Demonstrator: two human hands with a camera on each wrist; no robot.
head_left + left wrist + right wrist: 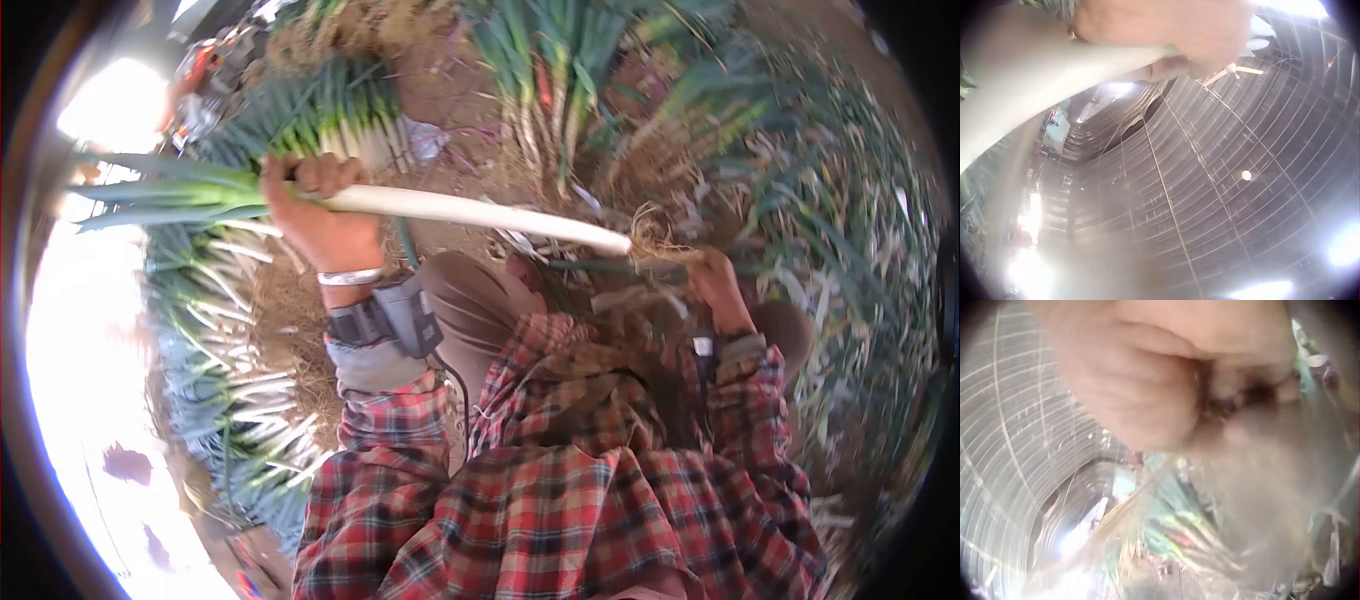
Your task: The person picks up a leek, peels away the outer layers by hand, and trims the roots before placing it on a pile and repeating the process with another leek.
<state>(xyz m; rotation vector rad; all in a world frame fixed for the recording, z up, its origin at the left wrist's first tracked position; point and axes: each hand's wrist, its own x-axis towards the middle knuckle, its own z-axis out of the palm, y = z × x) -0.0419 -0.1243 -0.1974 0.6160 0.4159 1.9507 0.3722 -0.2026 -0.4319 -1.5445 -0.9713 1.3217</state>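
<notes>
A long leek (480, 213) is held nearly level across the front of the body in the head view, green leaves to the left and roots to the right. My left hand (322, 205) grips it where the white shank meets the leaves. In the left wrist view the pale shank (1054, 78) runs out from under the left hand (1160, 31). At the other end, my right hand (715, 285) pinches the stringy roots (655, 240) with curled fingers. The right wrist view shows the right hand (1166, 375) close up, with blurred roots below it.
Leeks lie in a long row (250, 370) on the left, with another bunch (350, 115) behind. Standing leeks (550, 90) are at the far middle. A heap of loose leaves and trimmings (850, 290) covers the right side. Bent knees (470, 300) are below the leek.
</notes>
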